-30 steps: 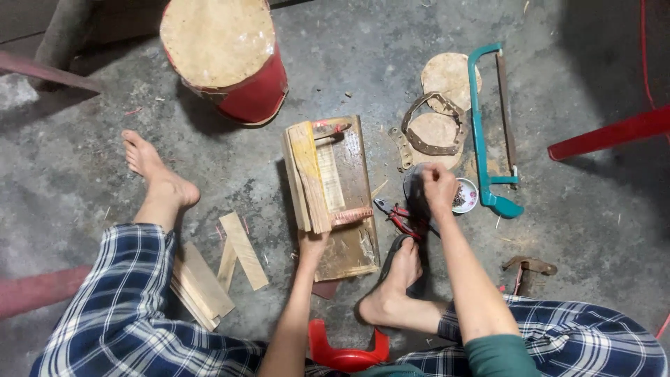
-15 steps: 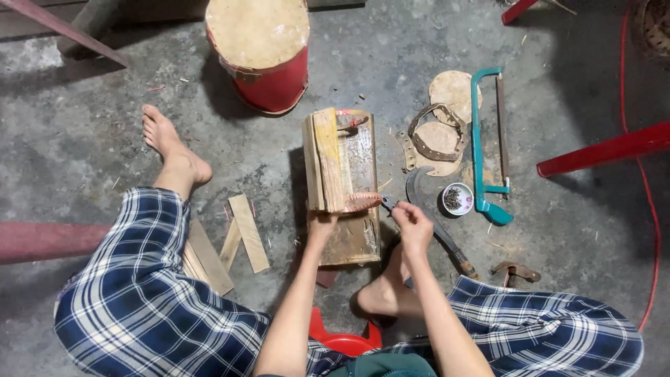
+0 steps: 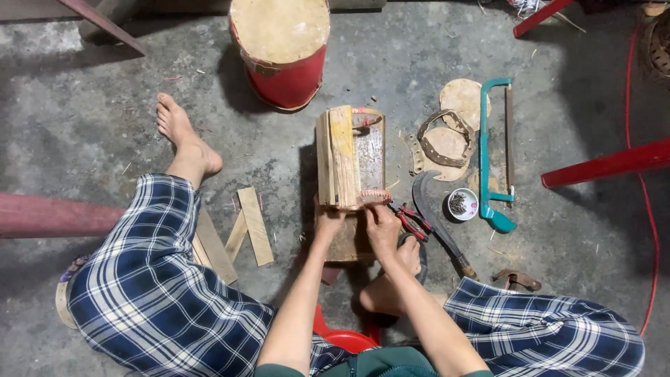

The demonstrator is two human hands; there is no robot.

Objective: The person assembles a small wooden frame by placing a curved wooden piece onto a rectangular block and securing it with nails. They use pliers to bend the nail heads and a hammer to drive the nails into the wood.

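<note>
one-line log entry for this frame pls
left hand: on wooden block | right hand: at block's near end | pliers, sickle: on floor beside

One cam only, head-worn, looking nearly straight down from above the seated person onto the grey concrete floor (image 3: 433,49). Fairly near: forearms and blue plaid trouser legs (image 3: 160,300) fill the bottom edge, the red drum with pale wooden top (image 3: 280,42) is cropped at the top. No 2nd view to overlap.
</note>
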